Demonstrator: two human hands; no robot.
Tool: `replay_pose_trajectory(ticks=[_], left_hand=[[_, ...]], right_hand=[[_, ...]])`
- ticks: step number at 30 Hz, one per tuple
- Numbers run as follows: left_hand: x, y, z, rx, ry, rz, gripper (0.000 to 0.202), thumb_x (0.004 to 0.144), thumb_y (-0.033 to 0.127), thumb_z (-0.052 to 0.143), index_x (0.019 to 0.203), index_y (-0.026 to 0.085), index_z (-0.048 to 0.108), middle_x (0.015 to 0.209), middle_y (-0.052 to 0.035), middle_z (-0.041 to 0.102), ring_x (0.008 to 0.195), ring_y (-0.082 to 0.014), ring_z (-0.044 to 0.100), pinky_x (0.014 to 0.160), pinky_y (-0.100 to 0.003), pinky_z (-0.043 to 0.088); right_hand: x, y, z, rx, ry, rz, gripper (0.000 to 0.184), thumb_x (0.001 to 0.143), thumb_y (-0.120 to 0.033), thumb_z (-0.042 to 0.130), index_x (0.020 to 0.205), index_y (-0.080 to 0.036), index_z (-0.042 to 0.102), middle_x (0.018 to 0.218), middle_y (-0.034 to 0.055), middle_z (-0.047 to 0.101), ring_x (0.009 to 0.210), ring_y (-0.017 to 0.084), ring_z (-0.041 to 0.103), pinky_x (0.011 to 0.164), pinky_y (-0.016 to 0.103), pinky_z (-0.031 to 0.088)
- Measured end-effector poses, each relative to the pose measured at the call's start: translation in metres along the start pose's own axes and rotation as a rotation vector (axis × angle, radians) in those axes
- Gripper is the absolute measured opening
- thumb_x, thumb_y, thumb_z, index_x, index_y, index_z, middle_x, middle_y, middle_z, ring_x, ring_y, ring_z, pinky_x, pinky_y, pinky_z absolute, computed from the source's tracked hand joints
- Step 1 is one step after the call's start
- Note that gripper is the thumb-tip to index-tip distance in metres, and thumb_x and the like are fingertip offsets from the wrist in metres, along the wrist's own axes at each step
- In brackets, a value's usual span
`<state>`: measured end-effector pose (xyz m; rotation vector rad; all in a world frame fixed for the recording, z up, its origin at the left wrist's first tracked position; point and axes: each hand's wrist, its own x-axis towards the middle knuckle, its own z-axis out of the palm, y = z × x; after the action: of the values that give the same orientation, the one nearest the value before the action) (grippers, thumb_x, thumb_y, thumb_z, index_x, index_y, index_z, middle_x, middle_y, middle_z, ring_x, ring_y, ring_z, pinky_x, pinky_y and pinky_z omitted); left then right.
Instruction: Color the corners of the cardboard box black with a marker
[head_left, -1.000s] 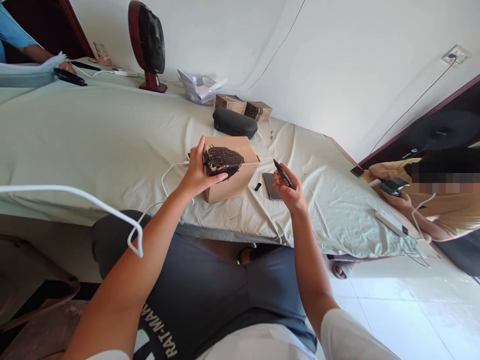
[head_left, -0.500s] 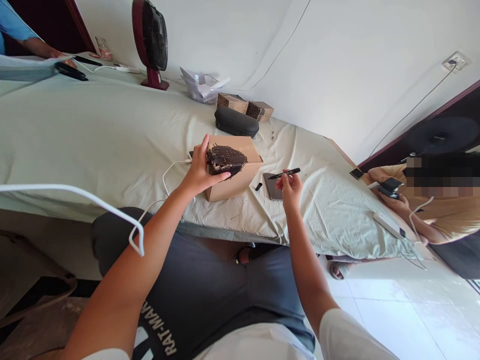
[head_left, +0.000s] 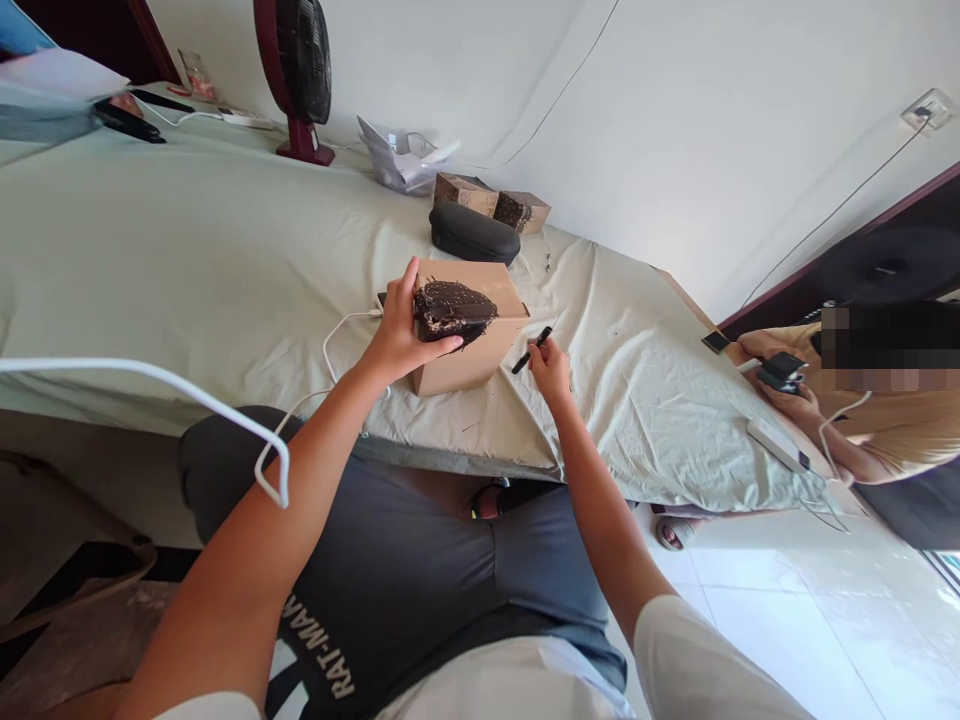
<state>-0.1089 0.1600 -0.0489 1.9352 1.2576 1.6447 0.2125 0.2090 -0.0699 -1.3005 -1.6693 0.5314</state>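
A brown cardboard box [head_left: 469, 372] stands on the cloth in front of me. Dense black scribbling with spiky strokes and pale dots covers its near-left upper corner. My left hand [head_left: 400, 335] grips that corner, thumb across the front and fingers along the top left edge. To the right of the box, my right hand [head_left: 551, 368] pinches a black marker pen [head_left: 531, 350]. The pen slants, its lower left end close to the box's right side. Whether a cap is on that end, I cannot tell.
Behind the box lie a black hard case [head_left: 474, 233] and two small scribbled boxes [head_left: 523, 212]. A plastic bag of papers [head_left: 405, 165] and a fan [head_left: 300, 75] stand farther left. A white cable [head_left: 187, 400] crosses at left. At right a person holds a small device [head_left: 781, 372].
My right hand has moved left toward the box, and the pen has swung from nearly level to slanted. The loose cap and dark flat object beside the box are no longer visible. My left hand stays.
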Motion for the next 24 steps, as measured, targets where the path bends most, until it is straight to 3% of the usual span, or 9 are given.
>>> replay_pose_trajectory(ticks=[6, 11, 15, 19, 22, 24], left_hand=[[0.001, -0.004, 0.002, -0.023, 0.020, -0.017, 0.141, 0.062, 0.065, 0.097, 0.173, 0.035, 0.015, 0.155, -0.0161, 0.039, 0.154, -0.0427, 0.039, 0.133, -0.064, 0.028], [0.003, -0.007, 0.001, -0.044, 0.022, -0.011, 0.140, 0.061, 0.062, 0.099, 0.172, 0.034, 0.018, 0.154, -0.0155, 0.041, 0.154, -0.0424, 0.040, 0.134, -0.065, 0.027], [0.003, -0.008, 0.001, -0.054, 0.022, 0.017, 0.142, 0.058, 0.068, 0.098, 0.172, 0.036, 0.020, 0.153, -0.0153, 0.043, 0.152, -0.0434, 0.041, 0.132, -0.067, 0.029], [0.003, -0.005, -0.001, -0.068, 0.017, 0.024, 0.141, 0.057, 0.070, 0.098, 0.171, 0.041, 0.021, 0.155, -0.0142, 0.044, 0.152, -0.0436, 0.042, 0.132, -0.067, 0.031], [0.003, 0.000, -0.004, -0.058, -0.014, 0.023, 0.139, 0.061, 0.074, 0.094, 0.172, 0.039, 0.017, 0.157, -0.0128, 0.043, 0.156, -0.0428, 0.037, 0.133, -0.068, 0.027], [0.003, 0.003, -0.006, -0.040, -0.027, 0.005, 0.138, 0.065, 0.077, 0.090, 0.173, 0.036, 0.014, 0.159, -0.0114, 0.042, 0.161, -0.0422, 0.030, 0.135, -0.068, 0.024]], right_hand=[[-0.005, 0.013, 0.003, -0.033, -0.016, -0.013, 0.030, 0.094, -0.054, 0.053, 0.093, -0.025, 0.057, 0.066, -0.0048, 0.058, 0.061, 0.016, 0.055, 0.064, 0.029, 0.043], [0.009, 0.012, 0.000, -0.096, -0.086, -0.033, 0.032, 0.098, -0.045, 0.047, 0.110, -0.021, 0.064, 0.071, -0.0010, 0.064, 0.064, 0.018, 0.060, 0.069, 0.031, 0.050], [0.020, 0.017, -0.002, -0.191, -0.194, -0.080, 0.040, 0.094, -0.026, 0.047, 0.123, -0.018, 0.071, 0.091, 0.0061, 0.072, 0.085, 0.022, 0.066, 0.088, 0.036, 0.054], [0.018, 0.026, -0.007, -0.306, -0.300, -0.095, 0.057, 0.087, -0.015, 0.046, 0.138, -0.017, 0.073, 0.105, 0.0118, 0.074, 0.107, 0.029, 0.065, 0.108, 0.045, 0.048], [0.014, 0.027, -0.016, -0.552, -0.182, 0.009, 0.059, 0.094, -0.020, 0.047, 0.151, -0.015, 0.063, 0.131, 0.0195, 0.069, 0.127, 0.036, 0.057, 0.117, 0.054, 0.041], [0.012, 0.026, -0.022, -0.682, -0.094, 0.207, 0.060, 0.095, -0.031, 0.057, 0.153, -0.015, 0.058, 0.144, 0.0232, 0.061, 0.137, 0.041, 0.051, 0.120, 0.060, 0.037]])
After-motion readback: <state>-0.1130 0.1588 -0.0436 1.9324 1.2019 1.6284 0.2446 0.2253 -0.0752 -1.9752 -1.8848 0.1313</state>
